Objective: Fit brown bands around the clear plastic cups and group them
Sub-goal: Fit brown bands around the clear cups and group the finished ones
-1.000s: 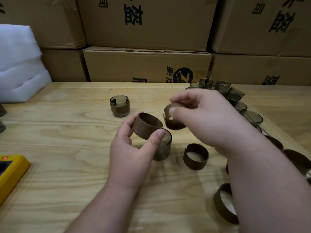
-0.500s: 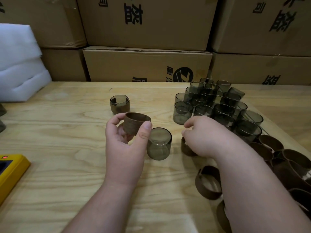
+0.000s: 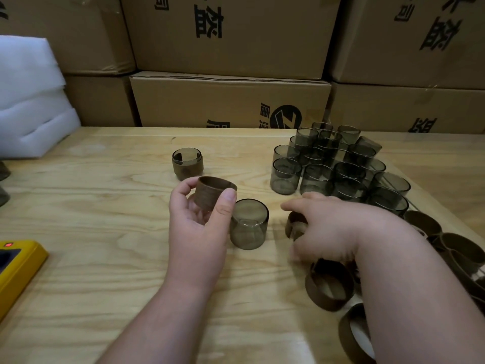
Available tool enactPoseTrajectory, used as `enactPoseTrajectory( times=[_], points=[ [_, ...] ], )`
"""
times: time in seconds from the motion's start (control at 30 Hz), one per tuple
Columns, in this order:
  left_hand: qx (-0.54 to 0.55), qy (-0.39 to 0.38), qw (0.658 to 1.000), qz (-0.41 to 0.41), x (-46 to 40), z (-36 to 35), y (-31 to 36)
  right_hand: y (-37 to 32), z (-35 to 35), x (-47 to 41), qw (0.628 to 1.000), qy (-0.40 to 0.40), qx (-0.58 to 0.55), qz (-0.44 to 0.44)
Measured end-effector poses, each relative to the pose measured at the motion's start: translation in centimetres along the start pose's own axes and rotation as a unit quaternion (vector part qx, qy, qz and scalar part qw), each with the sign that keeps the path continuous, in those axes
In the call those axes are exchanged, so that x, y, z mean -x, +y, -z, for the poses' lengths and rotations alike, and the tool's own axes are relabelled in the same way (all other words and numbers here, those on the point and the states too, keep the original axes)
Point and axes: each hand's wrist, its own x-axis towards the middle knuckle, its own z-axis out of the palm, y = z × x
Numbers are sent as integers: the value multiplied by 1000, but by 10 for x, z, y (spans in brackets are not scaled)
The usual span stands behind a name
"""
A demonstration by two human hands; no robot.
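My left hand (image 3: 199, 224) grips a brown band (image 3: 214, 191) between thumb and fingers, just above the table. Right beside its thumb a clear smoky cup (image 3: 249, 224) stands upside down with no band on it. My right hand (image 3: 333, 227) lies low on the table to the right of that cup, fingers curled over a second brown band (image 3: 295, 227) that is partly hidden under it. A cup with a band fitted (image 3: 187, 164) stands alone farther back. Several bare cups (image 3: 341, 166) are grouped at the back right.
Several loose brown bands (image 3: 328, 285) lie along the right edge under and beside my right forearm. A yellow device (image 3: 18, 264) sits at the near left, white foam (image 3: 29, 101) at the far left. Cardboard boxes (image 3: 228, 101) wall off the table's back.
My right hand dropped from mid-air with its band down onto the table right of the bare cup. My left hand shifted its band slightly left, off the cup's top.
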Motion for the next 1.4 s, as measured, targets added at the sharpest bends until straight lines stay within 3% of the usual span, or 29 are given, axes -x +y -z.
enactPoseTrajectory(
  times=[0.13, 0.33, 0.5, 0.73, 0.97, 1.23, 1.4],
  points=[
    [-2, 1, 1000, -3, 0, 0, -1, -4, -4, 0, 1000, -26, 4, 8],
    [4, 4, 1000, -3, -1, 0, -1, 8, 3, 0, 998, 53, -40, -8],
    [8, 7, 1000, -1, 0, -1, 1, 5, 11, 7, 980, 130, -145, 54],
    [6, 12, 1000, 2, -1, 0, -1, 2, 7, 7, 994, 58, -98, 4],
    [4, 8, 1000, 5, -2, 2, -4, 3, 17, 17, 995, 49, -75, -46],
    [-6, 17, 1000, 2, -3, 2, -5, 0, 16, 26, 976, -56, -207, -22],
    [-9, 17, 1000, 5, -2, 2, -3, 2, 17, 26, 977, -36, -202, -57]
  ],
)
